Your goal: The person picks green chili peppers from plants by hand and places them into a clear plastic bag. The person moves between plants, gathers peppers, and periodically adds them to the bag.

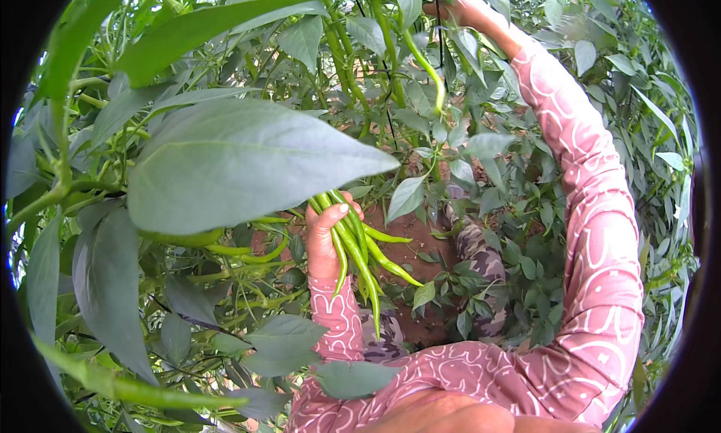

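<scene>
A bunch of long green chili peppers [360, 244] hangs from my left hand [326, 236], which is closed around their upper ends with the thumb across them. A big pepper leaf [248, 157] in the foreground covers part of the bunch's top. My right arm reaches up to the top of the view, where my right hand [459, 7] is among the pepper plant's leaves; its fingers are mostly hidden, so what it touches cannot be told. Just below and left of it hangs a single green chili pepper [431, 75].
Dense pepper plants stand on both sides. More chilies [270, 255] hang left of my left hand, and a blurred one [152, 393] is close at lower left. Dark cords [388, 103] run among the stems. Reddish soil [405, 224] shows below, beside my camouflage-clad legs [479, 250].
</scene>
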`<state>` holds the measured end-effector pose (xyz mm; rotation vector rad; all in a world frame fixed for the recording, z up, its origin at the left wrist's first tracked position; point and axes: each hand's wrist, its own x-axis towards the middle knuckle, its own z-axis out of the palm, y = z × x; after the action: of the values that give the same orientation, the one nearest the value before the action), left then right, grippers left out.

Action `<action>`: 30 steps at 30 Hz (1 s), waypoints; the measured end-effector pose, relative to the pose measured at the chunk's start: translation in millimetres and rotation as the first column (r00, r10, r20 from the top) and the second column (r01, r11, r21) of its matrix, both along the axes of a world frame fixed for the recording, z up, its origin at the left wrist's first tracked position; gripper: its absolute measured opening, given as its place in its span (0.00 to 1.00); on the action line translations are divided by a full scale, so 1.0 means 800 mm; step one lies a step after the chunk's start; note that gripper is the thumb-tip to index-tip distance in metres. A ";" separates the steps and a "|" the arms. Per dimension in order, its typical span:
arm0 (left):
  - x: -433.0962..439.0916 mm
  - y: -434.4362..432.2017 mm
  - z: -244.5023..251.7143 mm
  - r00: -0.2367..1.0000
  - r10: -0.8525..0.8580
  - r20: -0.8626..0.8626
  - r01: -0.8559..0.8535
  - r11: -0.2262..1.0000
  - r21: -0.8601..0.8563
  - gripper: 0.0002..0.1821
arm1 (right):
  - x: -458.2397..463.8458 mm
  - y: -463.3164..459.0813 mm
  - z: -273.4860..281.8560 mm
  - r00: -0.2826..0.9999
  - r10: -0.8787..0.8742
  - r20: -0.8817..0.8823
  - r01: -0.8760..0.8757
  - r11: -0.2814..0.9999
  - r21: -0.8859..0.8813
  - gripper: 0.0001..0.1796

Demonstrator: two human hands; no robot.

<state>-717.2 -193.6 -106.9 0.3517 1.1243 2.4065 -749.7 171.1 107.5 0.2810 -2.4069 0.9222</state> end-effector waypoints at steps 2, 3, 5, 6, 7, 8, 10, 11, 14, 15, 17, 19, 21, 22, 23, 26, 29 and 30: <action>-0.001 -0.002 -0.003 0.999 0.004 -0.034 -0.001 0.998 0.061 0.27 | 0.007 -0.004 0.007 0.994 -0.104 -0.041 0.107 0.993 0.058 0.09; -0.002 -0.003 -0.004 0.999 0.022 -0.037 -0.021 0.999 0.030 0.26 | 0.013 -0.005 0.011 0.988 -0.142 -0.062 0.147 0.986 0.078 0.09; -0.007 -0.007 -0.009 0.998 0.028 -0.061 -0.027 0.999 0.030 0.26 | 0.029 -0.007 0.021 0.973 -0.210 -0.099 0.220 0.969 0.111 0.09; -0.009 -0.008 -0.012 0.998 0.022 -0.051 -0.019 0.998 0.056 0.25 | 0.040 -0.009 0.028 0.963 -0.239 -0.125 0.254 0.959 0.125 0.09; -0.011 -0.008 -0.013 0.998 0.016 -0.052 -0.014 0.998 0.054 0.25 | 0.053 -0.007 0.036 0.953 -0.261 -0.152 0.280 0.952 0.123 0.08; -0.012 -0.009 -0.015 0.999 0.015 -0.038 -0.013 0.999 0.040 0.25 | 0.069 -0.009 0.047 0.942 -0.281 -0.183 0.307 0.943 0.129 0.08; -0.012 -0.009 -0.015 1.000 0.004 -0.026 -0.002 0.998 0.068 0.25 | 0.102 -0.012 0.065 0.916 -0.322 -0.240 0.361 0.922 0.143 0.08; -0.011 -0.008 -0.014 1.000 0.000 -0.031 0.003 0.996 0.088 0.25 | 0.122 -0.017 0.073 0.904 -0.332 -0.269 0.379 0.914 0.145 0.08; -0.006 -0.006 -0.005 0.998 -0.045 -0.037 0.051 0.983 0.176 0.26 | 0.177 -0.045 0.093 0.866 -0.354 -0.354 0.428 0.890 0.157 0.08; -0.003 -0.005 -0.002 0.996 -0.075 -0.047 0.084 0.970 0.230 0.26 | 0.196 -0.060 0.095 0.853 -0.360 -0.377 0.441 0.884 0.153 0.08; -0.001 -0.005 0.002 0.993 -0.116 -0.032 0.121 0.948 0.295 0.26 | 0.229 -0.097 0.098 0.838 -0.346 -0.422 0.441 0.885 0.149 0.08; 0.000 -0.006 0.001 0.991 -0.135 -0.018 0.131 0.914 0.385 0.26 | 0.253 -0.134 0.090 0.844 -0.313 -0.436 0.411 0.899 0.150 0.08; 0.001 -0.008 -0.004 0.985 -0.173 -0.014 0.162 0.888 0.430 0.27 | 0.263 -0.174 0.066 0.876 -0.263 -0.405 0.355 0.919 0.171 0.08; 0.000 -0.010 -0.008 0.981 -0.192 -0.010 0.175 0.872 0.457 0.27 | 0.250 -0.195 0.046 0.907 -0.197 -0.373 0.294 0.929 0.223 0.08; 0.000 -0.012 -0.012 0.977 -0.212 -0.007 0.189 0.854 0.485 0.27 | 0.227 -0.228 0.030 0.910 -0.086 -0.406 0.226 0.923 0.312 0.08; -0.002 -0.023 -0.025 0.970 -0.242 0.002 0.213 0.858 0.467 0.27 | 0.117 -0.303 -0.052 0.988 0.135 0.071 -0.146 0.971 0.189 0.13; -0.005 -0.027 -0.031 0.960 -0.248 0.130 0.170 0.884 0.436 0.25 | 0.026 -0.364 -0.113 0.995 0.022 0.102 -0.018 0.999 -0.048 0.11; -0.004 -0.022 -0.031 0.973 -0.027 0.228 -0.050 0.945 0.325 0.28 | 0.013 -0.374 -0.129 1.000 0.020 -0.013 -0.021 0.996 -0.085 0.11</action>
<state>-720.8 -211.4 -131.5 0.1631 0.6243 2.5661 -739.5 -127.8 4.1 0.2786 -2.3506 1.0268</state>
